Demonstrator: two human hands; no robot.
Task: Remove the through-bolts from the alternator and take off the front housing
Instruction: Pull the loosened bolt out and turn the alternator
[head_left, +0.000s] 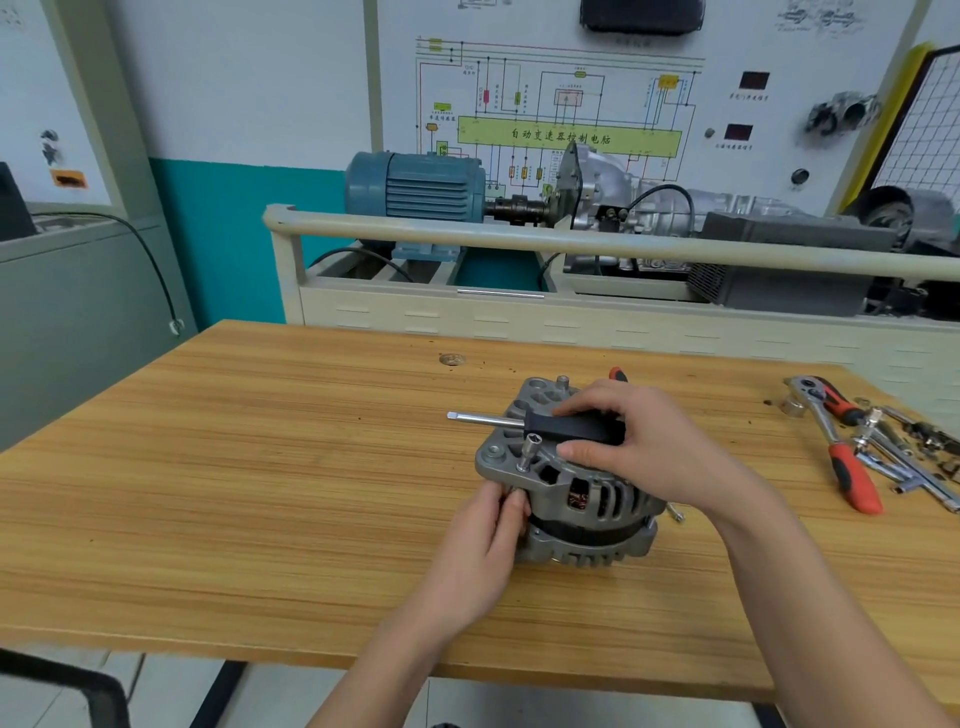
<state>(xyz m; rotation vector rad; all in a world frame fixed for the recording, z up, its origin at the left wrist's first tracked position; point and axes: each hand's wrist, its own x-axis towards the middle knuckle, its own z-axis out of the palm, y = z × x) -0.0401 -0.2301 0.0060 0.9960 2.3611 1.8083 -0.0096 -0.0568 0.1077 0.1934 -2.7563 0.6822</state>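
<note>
One alternator (569, 488) stands on the desk (260, 467), right of the desk's middle, with its ribbed housing facing up and copper windings showing through the slots. The right hand (644, 441) lies over the alternator's top; its fingers (576, 402) and thumb pinch the black handle of one T-bar wrench (550, 425), whose steel bar pokes out to the left past the alternator's rim. One socket (529, 453) stands tilted on the near-left ear of the alternator, just below the bar. The left hand (488, 540) is at the alternator's near-left side, its fingertips (514, 503) curled together against the edge of the housing; whether they pinch a bolt there cannot be told.

Right of the alternator, well apart from it, lie two red-handled tools: one ratchet (826, 402) and one longer wrench (852, 475), with a heap of small steel sockets and bits (914, 441) beside them, too jumbled to count. One red tool tip (617, 373) shows just behind the alternator. One small steel piece (675, 513) lies on the desk just right of the alternator, under the right wrist.
</note>
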